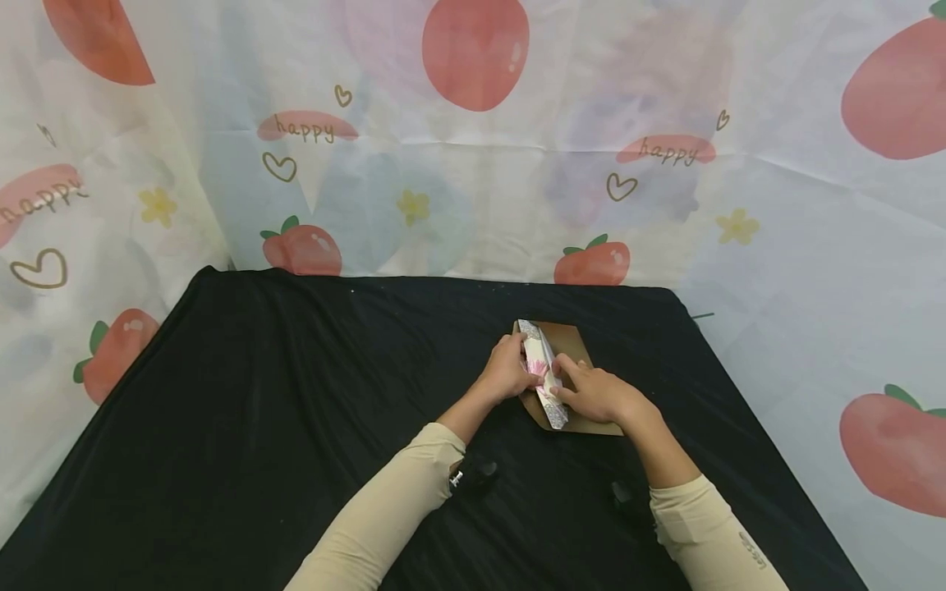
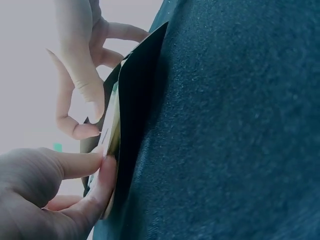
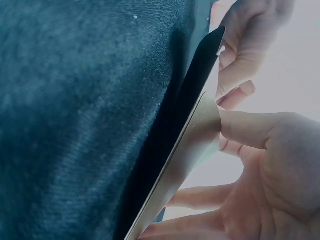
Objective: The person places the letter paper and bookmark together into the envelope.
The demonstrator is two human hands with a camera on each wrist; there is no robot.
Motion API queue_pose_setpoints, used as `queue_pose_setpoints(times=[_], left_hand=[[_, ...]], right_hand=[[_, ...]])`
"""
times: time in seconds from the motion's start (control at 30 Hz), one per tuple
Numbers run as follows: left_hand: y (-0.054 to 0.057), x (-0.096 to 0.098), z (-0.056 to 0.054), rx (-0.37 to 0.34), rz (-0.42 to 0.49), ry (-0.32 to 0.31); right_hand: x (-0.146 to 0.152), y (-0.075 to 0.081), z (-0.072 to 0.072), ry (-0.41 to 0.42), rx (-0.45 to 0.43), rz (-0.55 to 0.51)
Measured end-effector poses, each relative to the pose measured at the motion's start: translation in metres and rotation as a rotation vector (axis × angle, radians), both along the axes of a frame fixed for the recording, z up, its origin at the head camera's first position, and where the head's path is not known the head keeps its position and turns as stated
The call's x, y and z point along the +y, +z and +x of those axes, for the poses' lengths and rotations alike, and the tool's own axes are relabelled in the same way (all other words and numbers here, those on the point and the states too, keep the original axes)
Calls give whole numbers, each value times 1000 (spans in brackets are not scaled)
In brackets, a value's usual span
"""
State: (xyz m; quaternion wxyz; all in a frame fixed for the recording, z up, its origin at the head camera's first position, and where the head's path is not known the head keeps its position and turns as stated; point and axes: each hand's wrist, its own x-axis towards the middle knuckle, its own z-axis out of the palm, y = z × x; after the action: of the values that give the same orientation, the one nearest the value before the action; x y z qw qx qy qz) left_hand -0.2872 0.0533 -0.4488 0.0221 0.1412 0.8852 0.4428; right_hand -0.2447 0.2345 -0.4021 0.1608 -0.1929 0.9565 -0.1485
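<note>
A narrow folded strip of patterned paper [image 1: 542, 373], silvery-edged with a pink flower print, lies slantwise on a flat brown kraft-paper piece [image 1: 569, 338]. Its left side is pinched by my left hand [image 1: 507, 369], with the thumb near the flower. In the left wrist view, that hand's thumb and finger [image 2: 80, 165] meet at the paper's edge. My right hand [image 1: 597, 394] holds the strip's right side between thumb and index finger. The right wrist view shows its thumb [image 3: 245, 124] at a pale flap, other fingers reaching along the brown piece [image 3: 170, 185].
A black cloth [image 1: 296, 394] covers the table, with soft folds at the left. Behind it hangs a pale curtain [image 1: 473, 180] printed with red fruit, hearts and "happy". Dark wrist-worn devices [image 1: 476, 474] sit below the forearms.
</note>
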Motion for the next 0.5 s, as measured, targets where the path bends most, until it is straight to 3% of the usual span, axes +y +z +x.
queue_pose_setpoints(times=[0.5], left_hand=[[-16,9,-7,5,74,4]], right_hand=[[-1,0,0,0,5,-8]])
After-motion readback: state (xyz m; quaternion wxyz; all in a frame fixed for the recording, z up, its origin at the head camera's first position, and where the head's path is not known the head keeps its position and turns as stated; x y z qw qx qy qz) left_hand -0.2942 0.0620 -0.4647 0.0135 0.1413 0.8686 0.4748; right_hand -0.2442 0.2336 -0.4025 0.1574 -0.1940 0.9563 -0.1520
